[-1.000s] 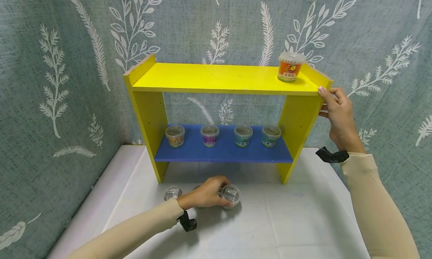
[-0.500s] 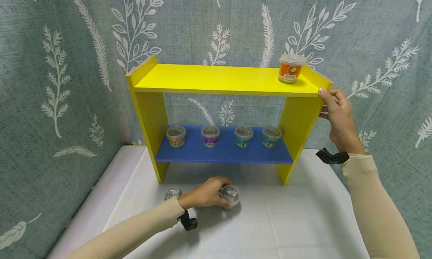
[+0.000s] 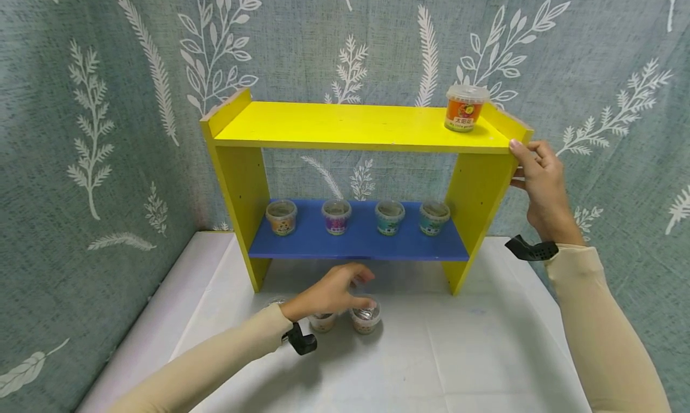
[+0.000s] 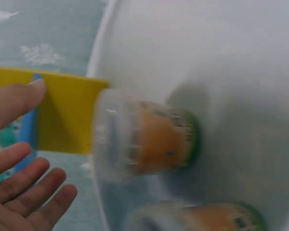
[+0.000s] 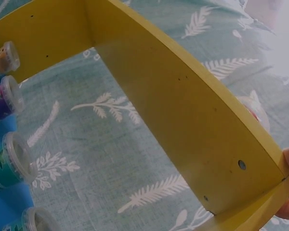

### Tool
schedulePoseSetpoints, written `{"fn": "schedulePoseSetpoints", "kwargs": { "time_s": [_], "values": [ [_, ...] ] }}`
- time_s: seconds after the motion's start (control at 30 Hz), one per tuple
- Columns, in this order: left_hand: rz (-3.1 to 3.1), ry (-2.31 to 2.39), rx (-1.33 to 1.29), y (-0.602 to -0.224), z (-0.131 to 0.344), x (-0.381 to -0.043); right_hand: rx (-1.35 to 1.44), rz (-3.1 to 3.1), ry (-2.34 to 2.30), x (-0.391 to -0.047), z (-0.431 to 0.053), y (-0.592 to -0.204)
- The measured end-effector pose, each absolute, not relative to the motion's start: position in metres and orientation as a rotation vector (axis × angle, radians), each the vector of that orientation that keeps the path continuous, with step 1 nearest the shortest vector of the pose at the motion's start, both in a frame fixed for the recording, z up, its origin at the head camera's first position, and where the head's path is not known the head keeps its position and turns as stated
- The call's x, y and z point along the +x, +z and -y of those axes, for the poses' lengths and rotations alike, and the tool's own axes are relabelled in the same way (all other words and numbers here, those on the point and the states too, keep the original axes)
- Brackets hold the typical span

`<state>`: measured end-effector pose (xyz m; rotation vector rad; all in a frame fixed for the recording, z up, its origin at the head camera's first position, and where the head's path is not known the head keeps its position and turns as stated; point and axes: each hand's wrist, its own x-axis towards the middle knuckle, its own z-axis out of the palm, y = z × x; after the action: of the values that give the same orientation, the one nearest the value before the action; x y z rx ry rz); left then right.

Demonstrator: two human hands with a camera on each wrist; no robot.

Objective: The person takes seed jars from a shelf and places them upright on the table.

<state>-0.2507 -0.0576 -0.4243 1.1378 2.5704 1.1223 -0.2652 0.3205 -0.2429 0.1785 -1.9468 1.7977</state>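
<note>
Holding the left hand (image 3: 335, 289) over the right-hand cup (image 3: 365, 325) of three on the white table (image 3: 404, 365), spreading the thumb well away from the loosely bent fingers and, by the left wrist view, showing a gap between fingertips and clear lid (image 4: 108, 139). Seeing on that upright cup a blurred orange label above a green base. Looking down also at a middle cup (image 3: 322, 324) just beside it, and at a left cup (image 3: 275, 302) mostly hidden behind the left forearm (image 3: 237, 353). Gripping the upper right corner of the yellow shelf unit (image 3: 345, 124) with the right hand (image 3: 544, 179), laying the thumb on the front edge and bending the fingers against the outer side, pinching the panel between. Facing four upright cups in a row on the blue shelf (image 3: 356, 249): an orange one (image 3: 281, 223), a purple one (image 3: 336, 224) and two teal ones (image 3: 389, 224). Facing too, on the yellow top near its right end, an upright red-orange cup (image 3: 465, 111). Wearing a black device (image 3: 300, 339) on each wrist.
</note>
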Motion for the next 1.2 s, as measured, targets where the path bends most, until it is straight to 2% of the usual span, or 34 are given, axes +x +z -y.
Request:
{"fn": "schedulePoseSetpoints", "kwargs": {
  "time_s": [0.47,1.2],
  "values": [
    [-2.563,1.370,1.239,-0.360,0.060,-0.265,0.160,1.941,1.808,-0.265,-0.321,-0.242],
    [-2.560,1.408,1.522,-0.293,0.029,-0.265,0.190,1.925,1.820,-0.264,-0.319,-0.242]
  ]
}}
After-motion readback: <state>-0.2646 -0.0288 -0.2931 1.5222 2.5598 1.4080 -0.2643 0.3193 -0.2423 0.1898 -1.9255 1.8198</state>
